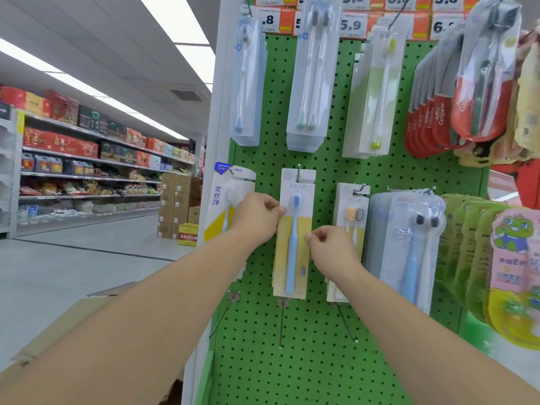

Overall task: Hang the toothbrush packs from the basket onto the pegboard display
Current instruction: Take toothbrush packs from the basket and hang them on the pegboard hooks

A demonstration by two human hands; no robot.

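Pinching opposite edges of a yellow-and-white toothbrush pack [293,238], the left hand [257,216] grips its upper left side while the right hand [331,248] nips the lower right edge, steadying the card on its peg [299,172] against the green perforated pegboard [321,346]. Upper rows already hang full with glossy clear blister packs and red-carded stacks. Judging by three bare wire hooks [281,323] below, hanging remains unfinished; the basket is out of view. Flat, stiff card backs a slim blue brush under a moulded plastic bubble.
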